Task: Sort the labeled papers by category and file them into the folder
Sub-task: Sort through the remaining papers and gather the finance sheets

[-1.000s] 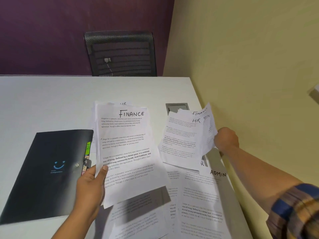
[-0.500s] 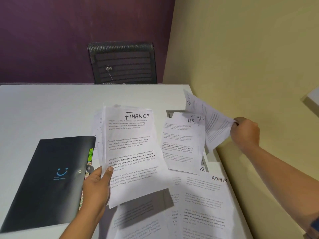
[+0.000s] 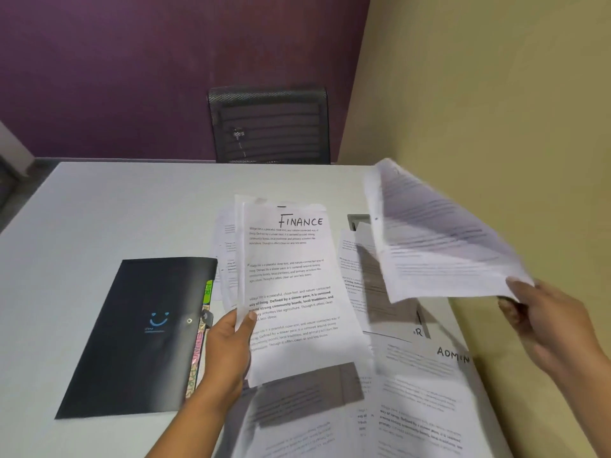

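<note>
Two bare hands hold papers over a white counter (image 3: 115, 209). The left hand (image 3: 228, 345) grips a small stack (image 3: 294, 292) by its left edge, with the thumb on top and the fingers curled under. The top page says FINANCE in big black letters. The stack is lifted and tilted, and its shadow falls on the pages below. The right hand (image 3: 545, 322) pinches the near corner of a raised sheet (image 3: 439, 246) and holds it up in the air, close to the yellow wall (image 3: 496, 94). That sheet is bent and blurry, so its label cannot be read. A black folder (image 3: 139, 335) lies shut on the counter, just left of the left hand, with a little blue smile on its cover. Green and pink tabs (image 3: 207, 289) poke out along its right edge. More pages lie flat on the counter near the person. One is the ADMIN page (image 3: 439, 368), near the right edge of the counter and close to the right hand. A page (image 3: 418, 332) next to it shows only the letter R. Some pages lie in the shadow under the raised sheet. A grey slot (image 3: 357, 221) in the counter peeks out behind them. A black mesh chair (image 3: 271, 127) stands at the far side, against a purple wall (image 3: 132, 77).
</note>
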Demonstrator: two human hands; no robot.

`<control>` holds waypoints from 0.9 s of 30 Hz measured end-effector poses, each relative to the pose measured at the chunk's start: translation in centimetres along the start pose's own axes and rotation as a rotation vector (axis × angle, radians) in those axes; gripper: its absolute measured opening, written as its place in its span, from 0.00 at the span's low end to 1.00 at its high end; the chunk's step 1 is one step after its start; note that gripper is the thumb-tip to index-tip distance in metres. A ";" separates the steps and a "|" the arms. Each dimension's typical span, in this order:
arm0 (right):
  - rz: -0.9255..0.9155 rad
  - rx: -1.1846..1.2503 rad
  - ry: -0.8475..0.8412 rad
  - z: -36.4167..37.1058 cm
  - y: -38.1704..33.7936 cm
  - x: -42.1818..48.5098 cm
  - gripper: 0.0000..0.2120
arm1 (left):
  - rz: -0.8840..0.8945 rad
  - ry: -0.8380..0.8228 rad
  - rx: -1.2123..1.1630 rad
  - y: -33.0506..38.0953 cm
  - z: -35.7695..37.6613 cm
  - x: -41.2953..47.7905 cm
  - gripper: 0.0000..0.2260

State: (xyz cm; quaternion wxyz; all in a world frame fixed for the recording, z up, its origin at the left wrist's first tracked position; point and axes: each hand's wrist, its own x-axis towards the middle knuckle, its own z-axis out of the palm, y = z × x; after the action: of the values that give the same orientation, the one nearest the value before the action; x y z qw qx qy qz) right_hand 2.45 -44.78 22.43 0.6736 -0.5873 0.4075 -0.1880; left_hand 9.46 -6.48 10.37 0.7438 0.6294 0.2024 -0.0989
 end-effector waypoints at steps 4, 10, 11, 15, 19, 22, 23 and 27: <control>0.238 0.044 -0.226 1.4 3.6 -5.9 0.05 | -0.003 -0.026 0.016 0.6 0.5 -0.6 0.09; 0.322 -0.103 -0.330 2.5 9.4 -9.2 0.08 | -0.067 -0.082 0.004 1.1 0.6 -1.2 0.10; 0.313 -0.145 -0.351 2.3 10.2 -9.1 0.09 | -0.077 -0.101 -0.013 1.2 0.7 -1.3 0.10; 0.273 -0.247 -0.476 3.5 10.1 -8.6 0.15 | -0.121 -0.214 -0.072 1.7 0.7 -2.1 0.11; 0.314 -0.272 -0.620 5.3 8.9 -6.9 0.17 | -0.156 -0.323 -0.090 1.8 0.6 -3.1 0.15; 0.306 -0.255 -0.735 6.2 8.8 -6.3 0.19 | -0.168 -0.393 -0.043 2.0 0.5 -3.7 0.21; 0.290 -0.250 -0.748 6.4 9.1 -6.2 0.21 | -0.166 -0.411 -0.027 1.9 0.4 -3.6 0.21; 0.208 -0.284 -0.767 6.7 9.9 -6.4 0.16 | -0.168 -0.375 -0.039 2.1 0.0 -3.7 0.13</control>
State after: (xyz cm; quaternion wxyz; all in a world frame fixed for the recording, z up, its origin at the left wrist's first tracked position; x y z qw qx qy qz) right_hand 1.51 -33.43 15.02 0.7040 -0.6576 0.2063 0.1712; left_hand 6.98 -6.52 13.81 0.7696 0.5663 0.1139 -0.2721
